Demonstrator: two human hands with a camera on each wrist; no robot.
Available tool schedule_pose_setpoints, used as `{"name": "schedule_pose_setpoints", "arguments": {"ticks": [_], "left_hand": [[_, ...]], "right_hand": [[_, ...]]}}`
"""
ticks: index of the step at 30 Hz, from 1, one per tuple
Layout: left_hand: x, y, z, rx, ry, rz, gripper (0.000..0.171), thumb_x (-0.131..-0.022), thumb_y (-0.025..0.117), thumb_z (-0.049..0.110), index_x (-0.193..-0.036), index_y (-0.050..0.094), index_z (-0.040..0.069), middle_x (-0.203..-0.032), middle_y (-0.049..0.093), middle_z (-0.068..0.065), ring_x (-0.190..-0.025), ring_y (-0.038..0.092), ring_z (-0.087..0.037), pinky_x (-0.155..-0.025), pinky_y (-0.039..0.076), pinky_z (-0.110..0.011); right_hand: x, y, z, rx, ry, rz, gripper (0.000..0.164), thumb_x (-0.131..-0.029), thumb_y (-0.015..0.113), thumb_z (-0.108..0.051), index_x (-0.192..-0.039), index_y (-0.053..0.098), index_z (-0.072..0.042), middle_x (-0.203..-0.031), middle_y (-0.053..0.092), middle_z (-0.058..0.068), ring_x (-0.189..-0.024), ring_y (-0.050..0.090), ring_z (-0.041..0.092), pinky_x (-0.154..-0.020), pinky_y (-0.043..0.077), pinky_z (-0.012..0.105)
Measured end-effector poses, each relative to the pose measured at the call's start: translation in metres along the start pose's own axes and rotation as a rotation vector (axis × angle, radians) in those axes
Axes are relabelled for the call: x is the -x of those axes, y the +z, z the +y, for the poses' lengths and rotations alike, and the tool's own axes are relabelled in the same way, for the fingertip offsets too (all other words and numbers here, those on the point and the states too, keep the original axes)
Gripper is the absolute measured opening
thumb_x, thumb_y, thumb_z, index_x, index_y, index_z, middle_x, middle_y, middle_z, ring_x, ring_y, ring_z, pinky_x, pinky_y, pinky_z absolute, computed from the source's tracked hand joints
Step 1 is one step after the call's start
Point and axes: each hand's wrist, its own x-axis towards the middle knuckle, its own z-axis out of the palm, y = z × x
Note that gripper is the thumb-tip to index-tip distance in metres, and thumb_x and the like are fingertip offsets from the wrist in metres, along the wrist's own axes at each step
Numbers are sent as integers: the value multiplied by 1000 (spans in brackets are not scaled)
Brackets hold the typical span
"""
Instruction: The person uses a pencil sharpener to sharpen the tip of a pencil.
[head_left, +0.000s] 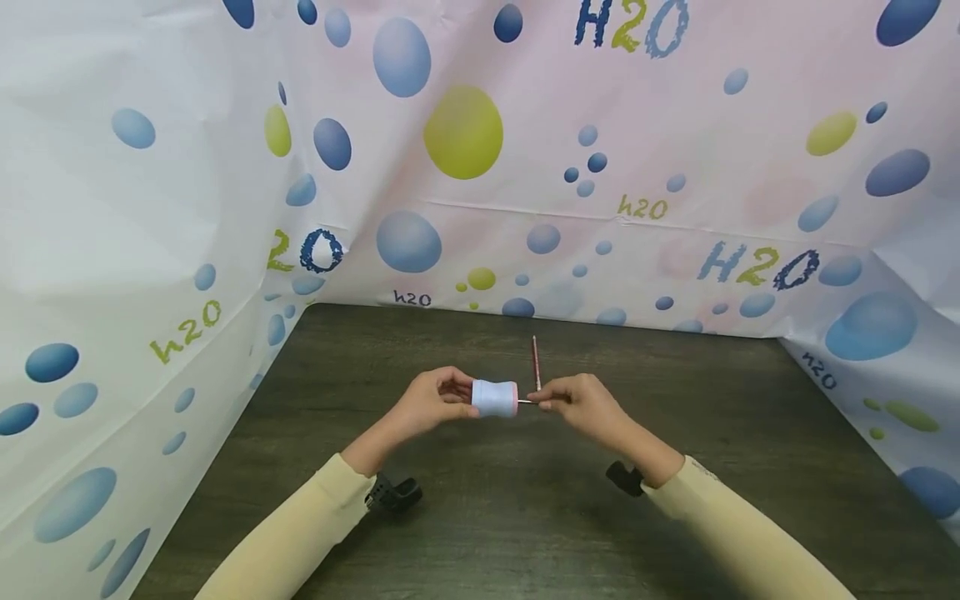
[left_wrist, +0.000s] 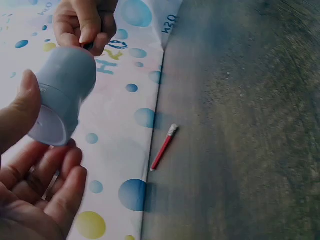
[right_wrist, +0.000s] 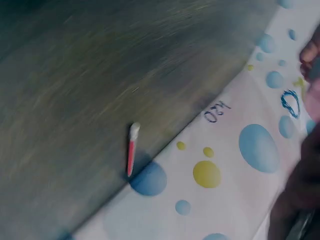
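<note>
My left hand (head_left: 429, 407) grips a light-blue cylinder (head_left: 493, 398) with a narrowed waist and a pink end, held sideways above the table. In the left wrist view the thumb lies along the cylinder (left_wrist: 70, 75), and its pale, round open end faces the camera. A thin rod (head_left: 527, 402) sticks out of the pink end. My right hand (head_left: 583, 407) pinches this rod between thumb and fingertips; I cannot tell what kind of piece it is. In the right wrist view the right hand (right_wrist: 297, 200) shows only dark and blurred at the edge.
A red pencil (head_left: 536, 362) with a whitish end lies on the dark wooden table (head_left: 480, 517), beyond the hands and near the back edge. White sheeting (head_left: 525, 275) with blue and green dots and H2O lettering stands behind the table and along both sides.
</note>
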Motion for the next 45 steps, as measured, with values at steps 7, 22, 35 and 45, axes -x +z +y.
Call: {"name": "schedule_pose_setpoints", "arguments": {"ticks": [7, 22, 35, 45], "left_hand": [[1, 5, 2, -87, 128, -31, 45, -80, 85, 2, -119, 64, -3, -128, 65, -23, -118, 65, -38, -105, 56, -48], [-6, -2, 3, 58, -123, -84, 58, -107, 52, 41, -144, 52, -5, -128, 69, -24, -119, 69, -36, -102, 58, -48], [-4, 4, 6, 50, -149, -55, 34, -98, 71, 18, -120, 69, -7, -114, 75, -23, -97, 74, -20, -90, 63, -43], [7, 10, 7, -259, 210, 36, 44, -79, 89, 14, -118, 70, 3, -119, 72, -15, -113, 69, -35, -100, 57, -52]], "right_hand": [[-7, -14, 14, -365, 243, -330, 35, -107, 49, -8, -127, 60, 19, -73, 60, -7, -48, 29, 4, -49, 25, 22], [0, -8, 16, 6, 29, 38, 21, -97, 67, -5, -115, 76, 0, -111, 76, 23, -87, 72, 21, -70, 57, 24], [3, 4, 8, 291, -279, 249, 22, -82, 74, 13, -96, 82, -3, -88, 79, 11, -76, 73, 21, -61, 55, 22], [-7, -10, 15, -287, 234, -224, 27, -99, 60, -3, -117, 69, 16, -81, 75, 9, -54, 40, 4, -54, 37, 21]]}}
